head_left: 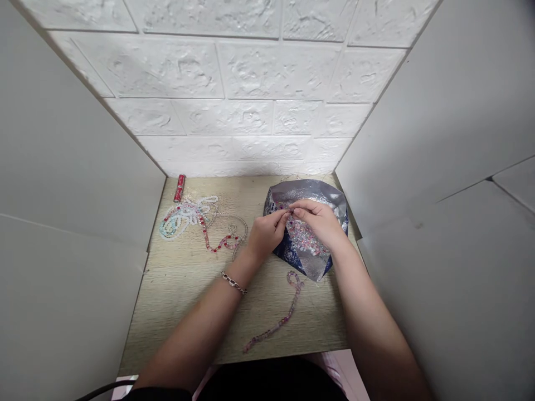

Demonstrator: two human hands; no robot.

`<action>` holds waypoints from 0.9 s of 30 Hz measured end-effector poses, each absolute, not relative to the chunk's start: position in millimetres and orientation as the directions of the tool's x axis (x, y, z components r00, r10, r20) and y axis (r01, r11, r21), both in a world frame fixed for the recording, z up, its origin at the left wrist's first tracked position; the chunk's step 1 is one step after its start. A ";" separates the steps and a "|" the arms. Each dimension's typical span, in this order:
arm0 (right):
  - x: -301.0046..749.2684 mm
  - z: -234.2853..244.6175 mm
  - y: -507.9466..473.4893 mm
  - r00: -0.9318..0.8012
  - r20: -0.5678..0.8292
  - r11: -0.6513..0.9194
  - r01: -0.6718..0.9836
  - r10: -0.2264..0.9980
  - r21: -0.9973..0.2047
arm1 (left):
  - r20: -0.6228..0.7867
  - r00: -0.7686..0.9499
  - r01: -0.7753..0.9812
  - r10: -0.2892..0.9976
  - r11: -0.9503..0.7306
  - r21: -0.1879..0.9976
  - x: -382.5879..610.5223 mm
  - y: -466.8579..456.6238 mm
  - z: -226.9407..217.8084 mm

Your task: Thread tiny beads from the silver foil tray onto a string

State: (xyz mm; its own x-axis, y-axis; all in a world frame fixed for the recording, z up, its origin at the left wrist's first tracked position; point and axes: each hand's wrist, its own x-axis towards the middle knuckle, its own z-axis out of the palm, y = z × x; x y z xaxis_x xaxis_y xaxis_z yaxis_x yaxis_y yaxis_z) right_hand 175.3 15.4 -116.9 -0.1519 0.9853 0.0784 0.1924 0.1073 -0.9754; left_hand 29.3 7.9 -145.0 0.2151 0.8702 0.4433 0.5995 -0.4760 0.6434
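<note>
Both my hands meet fingertip to fingertip over a silver-lined bag [321, 192] with a dark blue outside, which lies opened out on the table. Loose pink, red and clear beads [307, 239] fill its middle. My left hand [267, 231] is closed in a pinch at the bag's left side, a chain bracelet on its wrist. Opposite it, my right hand [317, 220] pinches at the same spot. What sits between the fingertips is too small to make out. Below the bag, a strand of pink and purple beads [288, 312] lies curved, looped at its upper end.
A tangle of white, pale blue and red bead strands [188, 217] lies at the table's left, with a clear strand trailing right. Behind it are red cylindrical items [179, 188]. A white brick-pattern wall [251, 117] and grey side panels [75, 167] enclose the wooden table [167, 312].
</note>
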 end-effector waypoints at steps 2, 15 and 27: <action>175.0 -116.3 14.9 -0.157 0.072 0.103 0.198 0.985 -0.975 | 0.442 0.220 0.600 0.870 -0.477 0.642 29.1 8.0 -145.7; 173.2 -116.3 14.0 -0.155 0.046 0.079 0.217 0.987 -0.973 | 0.413 0.242 0.607 0.878 -0.469 0.642 29.7 6.9 -144.4; 171.2 -113.0 11.6 -0.158 0.010 0.044 0.216 0.987 -0.975 | 0.424 0.263 0.629 0.867 -0.487 0.606 29.6 7.8 -145.4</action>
